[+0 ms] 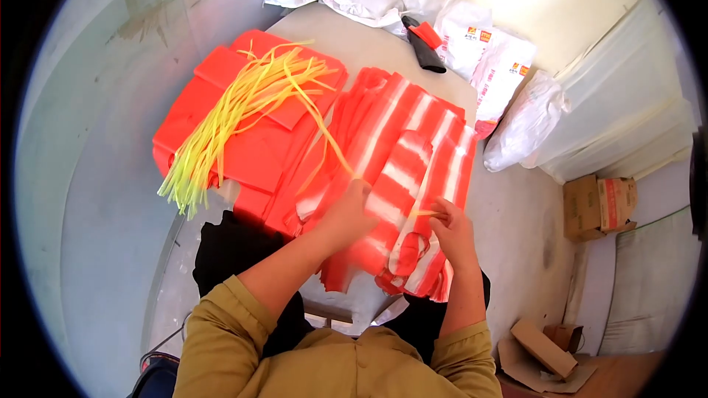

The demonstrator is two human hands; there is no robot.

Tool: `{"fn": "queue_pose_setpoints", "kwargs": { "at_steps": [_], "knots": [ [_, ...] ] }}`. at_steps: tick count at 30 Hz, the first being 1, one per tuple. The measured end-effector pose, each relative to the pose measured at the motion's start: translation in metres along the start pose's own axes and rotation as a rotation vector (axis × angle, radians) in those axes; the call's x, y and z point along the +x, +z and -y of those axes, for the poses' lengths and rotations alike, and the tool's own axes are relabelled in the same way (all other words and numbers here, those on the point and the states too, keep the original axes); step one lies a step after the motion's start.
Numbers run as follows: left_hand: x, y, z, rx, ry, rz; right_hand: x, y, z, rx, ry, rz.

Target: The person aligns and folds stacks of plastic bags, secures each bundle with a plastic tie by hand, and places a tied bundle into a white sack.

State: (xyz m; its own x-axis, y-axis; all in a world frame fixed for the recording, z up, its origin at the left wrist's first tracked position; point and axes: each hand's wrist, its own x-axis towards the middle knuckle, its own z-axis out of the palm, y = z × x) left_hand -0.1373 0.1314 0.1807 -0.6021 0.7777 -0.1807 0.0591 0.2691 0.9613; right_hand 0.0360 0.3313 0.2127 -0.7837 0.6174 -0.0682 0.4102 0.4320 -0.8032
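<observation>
My left hand (346, 214) is closed round a thin yellow strip (334, 146) above the red-and-white striped cloth. From its fingers the strip runs up toward a loose bundle of yellow strips (228, 114). Pinched in my right hand (452, 230) is a short end of yellow strip (423, 213); whether it belongs to the same piece is hidden. Below both hands lies a folded stack of red-and-white striped cloth (383, 177), with a rolled or bunched piece on top. The yellow bundle rests on folded plain red cloth (184, 103), left of the striped stack.
White printed sacks (464, 33) line the far edge of the pale table (310, 22). A black item with a red piece (425, 48) lies near them. At the right are a plastic-wrapped bag (525, 121), cardboard boxes (582, 208) and flattened cardboard (544, 350) on the floor.
</observation>
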Motion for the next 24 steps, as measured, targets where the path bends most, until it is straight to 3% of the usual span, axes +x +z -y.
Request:
{"fn": "queue_pose_setpoints", "kwargs": {
  "at_steps": [5,8,11,14,20,23,24],
  "knots": [
    [-0.005,-0.005,-0.008,0.213,0.105,-0.003,0.007,-0.043,-0.032,-0.647,-0.153,-0.228],
    [-0.005,-0.006,-0.008,0.334,0.155,-0.028,-0.001,-0.055,-0.036,-0.596,-0.112,-0.267],
    [-0.001,-0.006,-0.013,0.411,0.158,-0.118,-0.009,-0.034,-0.019,-0.609,-0.256,-0.34],
    [0.0,-0.018,-0.033,0.564,0.086,-0.139,-0.013,-0.004,-0.008,-0.689,-0.305,-0.267],
    [0.015,-0.03,-0.016,0.826,0.338,-0.419,0.003,0.014,-0.012,-0.737,-0.29,-0.228],
    [0.023,-0.034,-0.012,1.069,0.57,-0.591,0.009,0.005,-0.017,-0.784,-0.253,-0.201],
    [0.025,-0.033,-0.012,1.061,0.516,-0.527,0.01,0.003,-0.019,-0.8,-0.228,-0.19]
  ]
}}
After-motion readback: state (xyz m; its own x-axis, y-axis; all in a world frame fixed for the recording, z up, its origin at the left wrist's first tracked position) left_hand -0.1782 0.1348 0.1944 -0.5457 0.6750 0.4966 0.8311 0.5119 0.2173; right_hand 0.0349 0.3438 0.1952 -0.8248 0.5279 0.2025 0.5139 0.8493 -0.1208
